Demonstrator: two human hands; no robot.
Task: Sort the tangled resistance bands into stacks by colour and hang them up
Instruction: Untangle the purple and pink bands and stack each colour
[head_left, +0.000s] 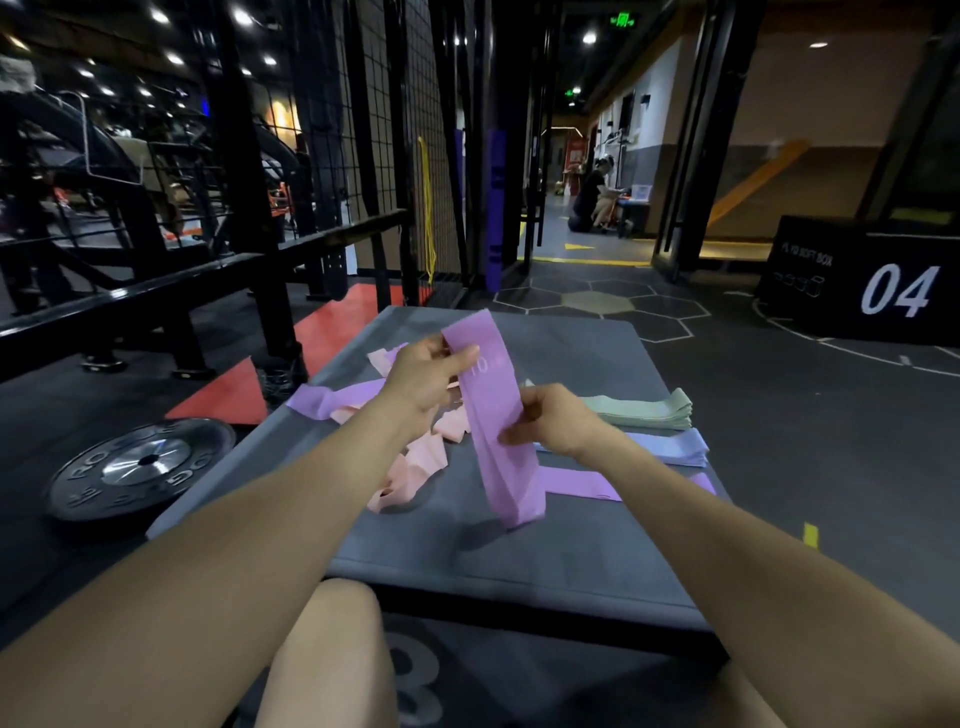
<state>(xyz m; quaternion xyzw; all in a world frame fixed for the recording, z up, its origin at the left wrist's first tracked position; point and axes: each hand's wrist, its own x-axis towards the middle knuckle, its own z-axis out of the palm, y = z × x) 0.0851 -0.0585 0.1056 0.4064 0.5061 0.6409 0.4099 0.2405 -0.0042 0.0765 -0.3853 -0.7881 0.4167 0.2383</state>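
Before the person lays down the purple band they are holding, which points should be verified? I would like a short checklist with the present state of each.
1. Held flat purple fabric band in both hands' grip: ok, left hand near the top, right hand at the middle.
2. Band free of the tangle: ok, its lower end hangs loose.
3. Purple place ready: ok, flat purple band lies on the grey padded box.
4. Neat stacks exist: ok, folded green stack, folded pale blue stack.
5. Loose pink bands sorted: not ok.
6. Hanging spot chosen: cannot tell.
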